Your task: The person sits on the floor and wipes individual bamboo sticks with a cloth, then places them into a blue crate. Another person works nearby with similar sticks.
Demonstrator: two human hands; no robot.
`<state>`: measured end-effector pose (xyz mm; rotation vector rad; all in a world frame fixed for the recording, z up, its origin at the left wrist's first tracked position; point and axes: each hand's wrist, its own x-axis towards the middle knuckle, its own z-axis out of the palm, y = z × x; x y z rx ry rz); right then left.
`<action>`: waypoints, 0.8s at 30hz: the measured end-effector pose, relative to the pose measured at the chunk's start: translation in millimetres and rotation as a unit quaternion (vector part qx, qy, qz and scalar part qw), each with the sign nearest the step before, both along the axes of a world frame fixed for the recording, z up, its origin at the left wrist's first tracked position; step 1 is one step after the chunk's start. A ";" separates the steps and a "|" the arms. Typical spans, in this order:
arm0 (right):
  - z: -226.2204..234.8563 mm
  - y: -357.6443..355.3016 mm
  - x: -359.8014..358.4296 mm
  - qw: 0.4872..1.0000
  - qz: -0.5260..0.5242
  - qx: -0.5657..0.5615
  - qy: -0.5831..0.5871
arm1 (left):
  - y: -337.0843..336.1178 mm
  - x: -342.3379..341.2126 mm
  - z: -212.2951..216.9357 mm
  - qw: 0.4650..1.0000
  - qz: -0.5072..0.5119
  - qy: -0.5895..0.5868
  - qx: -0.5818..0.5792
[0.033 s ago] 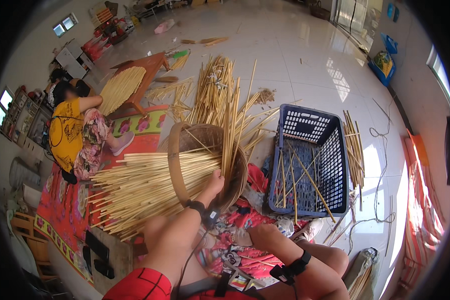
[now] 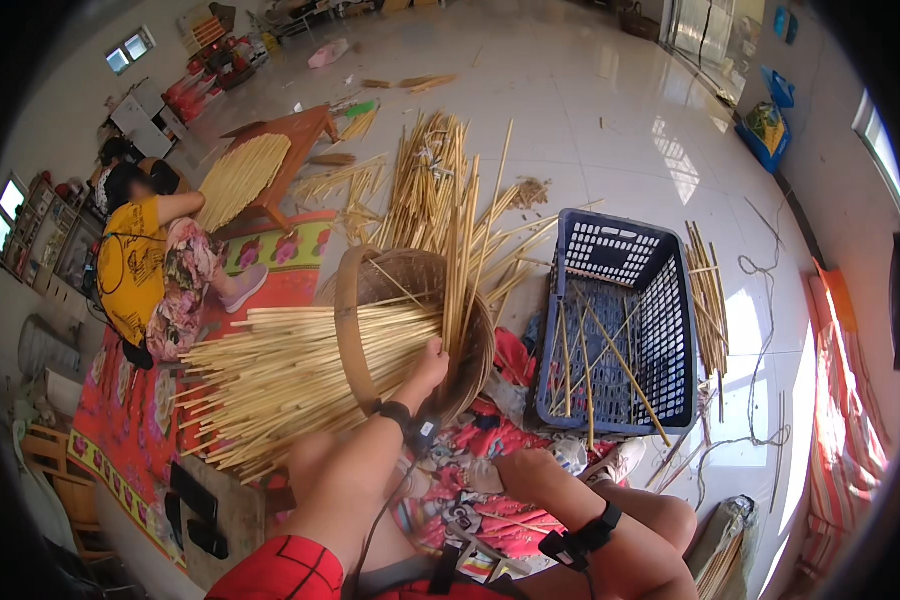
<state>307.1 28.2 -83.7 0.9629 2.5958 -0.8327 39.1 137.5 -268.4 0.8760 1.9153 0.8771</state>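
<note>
A glossy tiled floor (image 2: pixel 530 100) spreads under everything, with a red floral mat (image 2: pixel 120 410) on the left. On that side a co-worker in a yellow shirt (image 2: pixel 130 275) sits by a low wooden table (image 2: pixel 315 122) that bears an oval panel of stalks laid side by side (image 2: pixel 245 175). To the right stands a dark blue plastic crate (image 2: pixel 678 330), its walls pierced in a grid, a few loose stalks (image 2: pixel 625 370) criss-crossed inside. Nearer the middle is a round woven basket (image 2: pixel 481 350), coarse and brown, with a broad arched handle (image 2: pixel 346 320). The main sheaf of pale, smooth, slender stalks (image 2: pixel 280 375) runs out of it to the left beneath that arch, fanning widely; a narrower upright cluster (image 2: pixel 460 250) leans at its far right side.

The step in hand appears to be handling the sheaf at its basket end; moving it would call for gathering the splayed lengths evenly. The left hand (image 2: pixel 429 368) is there, fingers bent toward the stalk ends, though I cannot tell whether they grip. The right hand (image 2: pixel 528 472) hangs below the crate, its fingers hidden.
</note>
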 end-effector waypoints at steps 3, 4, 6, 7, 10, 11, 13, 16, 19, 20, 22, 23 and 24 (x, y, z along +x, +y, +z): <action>8.6 0.6 0.6 0.999 -0.005 0.022 0.026 | 9.6 1.4 -4.0 1.000 -0.007 0.011 -0.005; 12.1 -0.2 1.3 0.999 -0.006 0.033 0.037 | 11.1 2.3 -6.6 1.000 -0.006 0.014 -0.004; 12.4 -0.1 2.9 0.999 -0.007 0.027 0.031 | 14.0 6.1 -12.2 1.000 0.000 -0.004 0.030; 12.2 0.4 3.9 0.999 -0.009 0.023 0.027 | 16.7 9.0 -16.5 0.999 0.002 -0.014 0.045; 15.0 -0.7 -1.3 0.999 -0.007 0.020 0.036 | 18.7 -9.1 -27.1 1.000 -0.015 -0.016 0.011; 14.5 -0.4 -1.7 0.999 -0.008 0.017 0.034 | 19.1 -8.6 -27.2 1.000 -0.009 -0.012 0.007; 12.9 0.7 -1.4 0.999 -0.011 0.008 0.030 | 19.7 -4.8 -23.2 1.000 0.002 -0.003 -0.003; 12.4 2.0 2.6 0.999 -0.026 0.015 0.018 | 21.7 11.2 -6.1 0.998 -0.020 0.059 -0.006; 20.1 1.8 0.2 0.999 -0.018 0.016 0.036 | 18.4 7.5 -3.1 0.993 -0.018 0.116 0.032; 18.7 1.5 0.0 0.999 -0.018 0.014 0.031 | 18.1 8.2 -3.3 0.991 -0.017 0.132 0.033; 15.0 1.3 -0.6 1.000 -0.017 0.010 0.022 | 18.3 9.8 -4.8 0.986 -0.014 0.165 0.034; 14.3 2.2 -1.2 1.000 -0.017 -0.009 0.007 | 18.1 9.4 -5.8 0.987 -0.009 0.155 0.044; 14.2 3.5 -2.1 0.999 -0.017 -0.029 -0.008 | 17.8 9.0 -6.8 0.988 -0.004 0.145 0.053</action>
